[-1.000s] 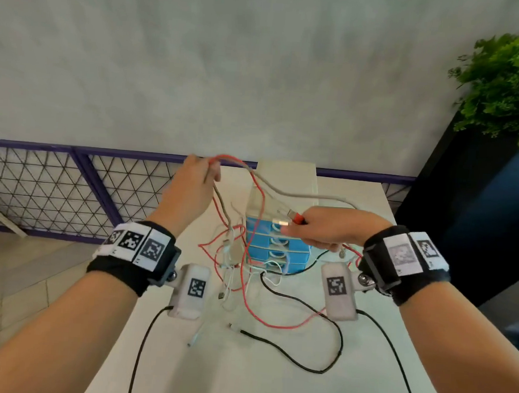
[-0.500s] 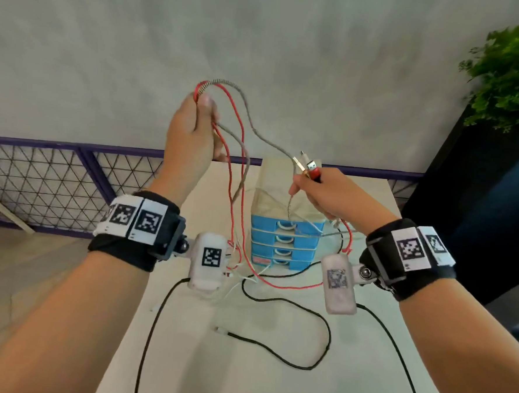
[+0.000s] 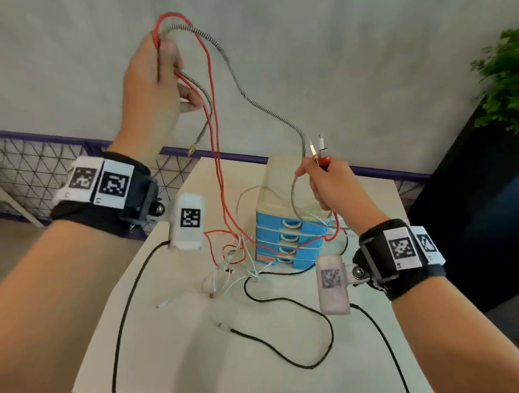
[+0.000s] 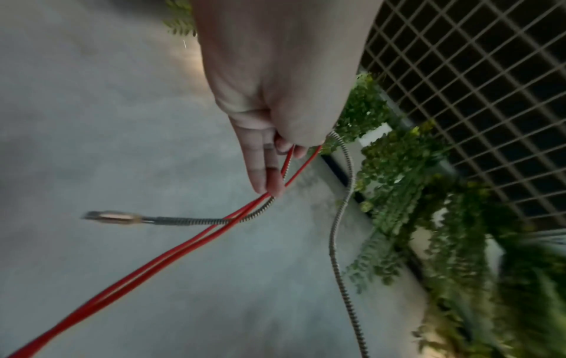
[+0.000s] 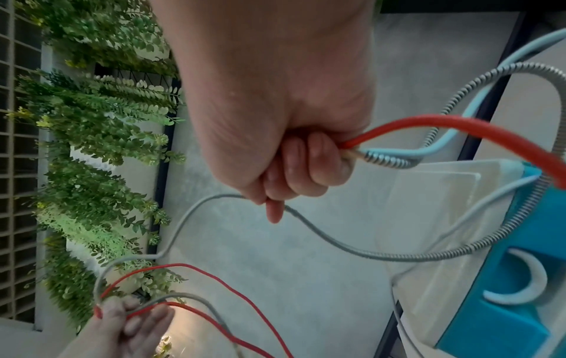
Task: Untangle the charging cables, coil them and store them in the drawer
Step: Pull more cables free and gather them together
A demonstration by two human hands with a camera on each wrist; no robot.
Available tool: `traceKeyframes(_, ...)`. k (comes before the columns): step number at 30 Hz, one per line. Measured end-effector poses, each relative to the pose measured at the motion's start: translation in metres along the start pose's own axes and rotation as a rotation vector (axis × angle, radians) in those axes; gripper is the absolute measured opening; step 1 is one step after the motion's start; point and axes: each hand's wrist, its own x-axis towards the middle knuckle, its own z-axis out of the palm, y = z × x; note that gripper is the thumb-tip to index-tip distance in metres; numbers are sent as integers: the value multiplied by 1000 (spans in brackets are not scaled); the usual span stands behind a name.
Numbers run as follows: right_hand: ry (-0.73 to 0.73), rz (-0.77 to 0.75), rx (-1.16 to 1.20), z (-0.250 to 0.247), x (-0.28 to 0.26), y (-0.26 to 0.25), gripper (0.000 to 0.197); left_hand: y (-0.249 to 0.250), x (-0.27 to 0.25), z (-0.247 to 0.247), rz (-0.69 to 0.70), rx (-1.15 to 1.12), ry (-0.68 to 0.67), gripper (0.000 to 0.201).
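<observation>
My left hand (image 3: 161,65) is raised high and grips a red cable (image 3: 210,108) and a grey braided cable (image 3: 257,105) looped over it. The grey cable's gold plug (image 4: 113,217) dangles free below that hand. My right hand (image 3: 323,182) holds several plug ends (image 3: 320,151) upright, red, white and grey, above the blue drawer unit (image 3: 289,234). In the right wrist view its fingers (image 5: 303,167) curl round the red and grey cables. White cables (image 3: 226,273) lie tangled on the table before the drawers.
A black cable (image 3: 291,301) snakes over the white table (image 3: 181,358). A purple-framed mesh railing (image 3: 26,164) runs behind the table. A dark planter with a green plant (image 3: 514,78) stands at the right. Black camera leads hang from both wrists.
My left hand has risen well above the table, lifting the red and grey cables out of the tangle. My right hand has come up off the drawer front with the plug ends.
</observation>
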Motion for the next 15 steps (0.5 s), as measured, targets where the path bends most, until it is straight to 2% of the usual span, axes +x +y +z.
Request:
traceKeyframes(4, 22, 34, 54, 6, 0, 1, 22, -45, -7, -9, -22, 130, -7, 20)
traceKeyframes(7, -11, 89, 207, 13, -2, 1, 19, -93, -16, -15, -167, 349, -28, 16)
traceKeyframes(8, -22, 103, 245, 15, -3, 1, 18, -107, -20, -16, -230, 471, -94, 17)
traceKeyframes(10, -32, 100, 261, 19, -3, 1, 17, -123, -31, -16, -421, 741, -350, 19)
traceKeyframes(12, -48, 69, 249, 22, -4, 1, 18, -129, -39, -12, -572, 915, -534, 39)
traceKeyframes(13, -62, 59, 246, 24, -4, 0, 20, -127, -41, -9, -575, 918, -552, 52)
traceKeyframes(14, -84, 54, 246, 25, -5, -1, 21, -122, -41, -5, -518, 872, -528, 58)
traceKeyframes(15, -115, 50, 240, 28, -5, -2, 23, -113, -43, 1, -425, 777, -493, 55)
